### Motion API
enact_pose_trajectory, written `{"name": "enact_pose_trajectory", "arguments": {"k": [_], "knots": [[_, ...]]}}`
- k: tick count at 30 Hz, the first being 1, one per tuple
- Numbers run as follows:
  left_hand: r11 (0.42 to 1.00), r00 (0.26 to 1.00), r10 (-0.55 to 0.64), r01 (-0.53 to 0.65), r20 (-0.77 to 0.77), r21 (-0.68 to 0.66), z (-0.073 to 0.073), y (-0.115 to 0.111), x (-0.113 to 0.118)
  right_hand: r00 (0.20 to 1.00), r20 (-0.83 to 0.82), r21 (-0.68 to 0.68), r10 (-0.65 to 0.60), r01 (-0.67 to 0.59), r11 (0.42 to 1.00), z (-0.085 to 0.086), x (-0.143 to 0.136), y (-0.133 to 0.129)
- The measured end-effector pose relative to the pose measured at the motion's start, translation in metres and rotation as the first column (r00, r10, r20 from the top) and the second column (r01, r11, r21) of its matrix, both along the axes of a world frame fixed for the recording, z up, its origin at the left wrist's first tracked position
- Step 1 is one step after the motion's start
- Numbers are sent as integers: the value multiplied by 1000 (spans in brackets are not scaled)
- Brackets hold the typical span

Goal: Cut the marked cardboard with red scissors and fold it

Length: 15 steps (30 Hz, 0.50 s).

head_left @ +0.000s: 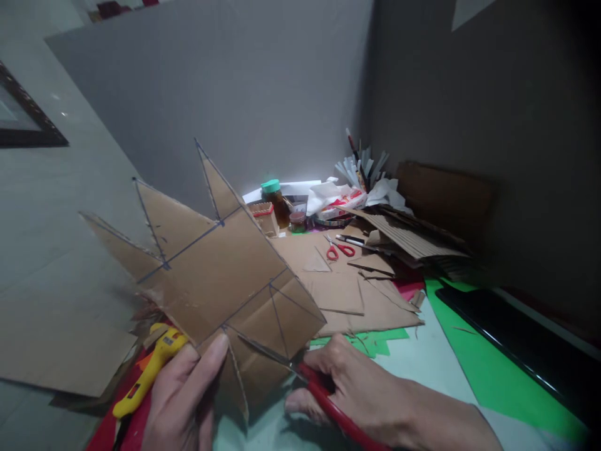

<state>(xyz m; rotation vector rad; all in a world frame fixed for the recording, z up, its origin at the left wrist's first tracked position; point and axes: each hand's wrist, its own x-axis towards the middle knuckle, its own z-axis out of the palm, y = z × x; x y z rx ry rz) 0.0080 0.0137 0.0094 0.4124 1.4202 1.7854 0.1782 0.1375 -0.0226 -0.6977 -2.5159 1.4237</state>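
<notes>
Cardboard piece (220, 269): I had it in front of me, raised at a slant over the table, middle to left of view. Three pointed flaps stuck out along its upper-left end; blue pen lines crossed its face, with more triangles drawn at the near end, where an edge was cut loose. Left hand (181, 394) gripped it at the lower edge, fingers closed, thumb flat on the face, the rest underneath. Right hand (361, 394) had its fingers curled round the handles of red-handled scissors (323, 398). One blade lay over the card along a drawn line; I couldn't tell how far the blades were spread.

Yellow tool (153, 369) lay just beside the left hand, on something red. Past the piece, a cardboard sheet (389, 316) lay flat with scraps on it, plus small red scissors (339, 250). Behind that, a jar with a turquoise lid (277, 203) and a smaller jar (297, 220), near each other. Stacked cardboard (417, 235) sat to the right against the dark wall. Nearer, a long black object (507, 344) rested on green sheeting (453, 341). Picture frame (40, 128) on the far left, partly cropped.
</notes>
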Motion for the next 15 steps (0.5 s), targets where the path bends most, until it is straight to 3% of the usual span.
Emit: {"name": "enact_pose_trajectory", "arguments": {"k": [5, 9, 15], "knots": [[993, 994, -107, 108, -19, 44, -2, -2, -4, 999, 19, 2, 42, -42, 999, 15, 8, -2], [999, 997, -4, 8, -83, 38, 3, -3, 8, 994, 96, 24, 46, -48, 999, 29, 20, -1], [999, 978, -11, 3, -207, -42, 3, -6, 6, 995, 50, 16, 84, -85, 996, 30, 24, 2]]}}
